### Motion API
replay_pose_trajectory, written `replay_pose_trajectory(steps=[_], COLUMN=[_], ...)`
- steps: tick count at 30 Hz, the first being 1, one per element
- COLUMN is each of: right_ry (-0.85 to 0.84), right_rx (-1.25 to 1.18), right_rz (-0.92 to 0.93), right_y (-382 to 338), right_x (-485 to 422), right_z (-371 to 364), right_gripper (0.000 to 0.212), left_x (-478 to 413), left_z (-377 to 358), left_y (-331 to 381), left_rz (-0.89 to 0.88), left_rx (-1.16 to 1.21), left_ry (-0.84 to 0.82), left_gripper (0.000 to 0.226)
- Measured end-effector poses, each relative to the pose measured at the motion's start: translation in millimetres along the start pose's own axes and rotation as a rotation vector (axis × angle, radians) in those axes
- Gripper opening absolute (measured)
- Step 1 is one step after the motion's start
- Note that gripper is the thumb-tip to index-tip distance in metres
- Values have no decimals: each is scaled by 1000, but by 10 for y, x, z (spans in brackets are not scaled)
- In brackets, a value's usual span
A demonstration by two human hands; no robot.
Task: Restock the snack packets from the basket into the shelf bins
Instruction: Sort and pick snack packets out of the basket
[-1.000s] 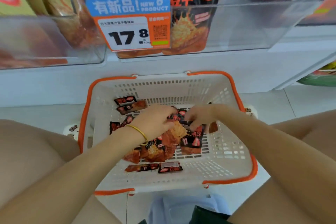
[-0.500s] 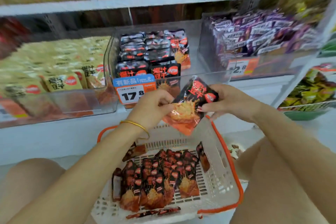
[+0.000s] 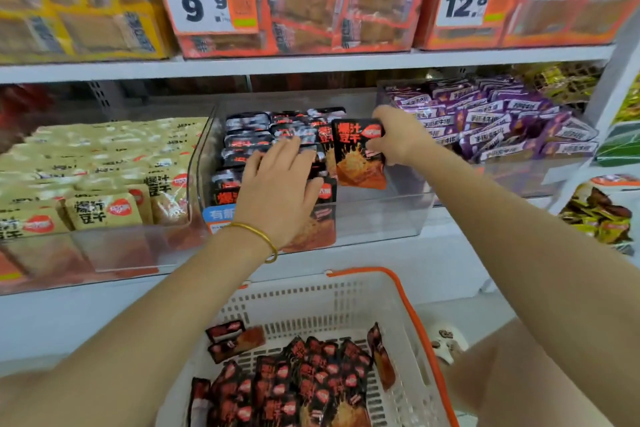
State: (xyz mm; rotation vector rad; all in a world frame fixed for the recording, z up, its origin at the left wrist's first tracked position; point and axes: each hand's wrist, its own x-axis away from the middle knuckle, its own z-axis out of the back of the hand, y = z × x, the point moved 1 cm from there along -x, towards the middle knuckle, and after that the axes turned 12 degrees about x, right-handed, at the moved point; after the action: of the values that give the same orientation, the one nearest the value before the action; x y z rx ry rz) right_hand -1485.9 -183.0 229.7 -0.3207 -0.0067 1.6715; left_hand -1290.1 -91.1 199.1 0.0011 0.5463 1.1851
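Two hands reach into the clear plastic bin (image 3: 381, 218): the left hand (image 3: 277, 191) lies flat, fingers straight and spread, on the stacked glossy black packets (image 3: 246, 140). The right hand (image 3: 398, 139) pinches one black-and-orange packet (image 3: 356, 163) upright above the bin's bare right side. Loose packets (image 3: 304, 381) fill the white slotted basket (image 3: 311, 305) below.

blue price tag (image 3: 216, 214) mostly behind left hand (image 3: 277, 189); basket (image 3: 363, 288) cut off below.

packets (image 3: 294, 388) in basket (image 3: 349, 302), bin (image 3: 381, 215) behind
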Motion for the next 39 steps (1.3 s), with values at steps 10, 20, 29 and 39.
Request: replay_pose_trajectory(steps=[10,20,29,39], right_ry=[-84,-93,128,-553], right_rx=[-9,-213,-509,-445], right_rz=[-114,-303,-195,-52], right_y=[-91,-171,-63,-65], right_x=[-735,-792,156,1540], right_z=[-639,-791,-132,-1276], right_gripper=[57,79,39,8], left_x=[-36,-39,245,1403], left_z=[-215,-254,-157,-1018], left_y=[-168,-218,-31,-441], left_rz=[-77,-126,-357,-355], left_rx=[-163,-173,-16,7], left_ry=[-23,24,242,-198], left_gripper=[57,54,36,28])
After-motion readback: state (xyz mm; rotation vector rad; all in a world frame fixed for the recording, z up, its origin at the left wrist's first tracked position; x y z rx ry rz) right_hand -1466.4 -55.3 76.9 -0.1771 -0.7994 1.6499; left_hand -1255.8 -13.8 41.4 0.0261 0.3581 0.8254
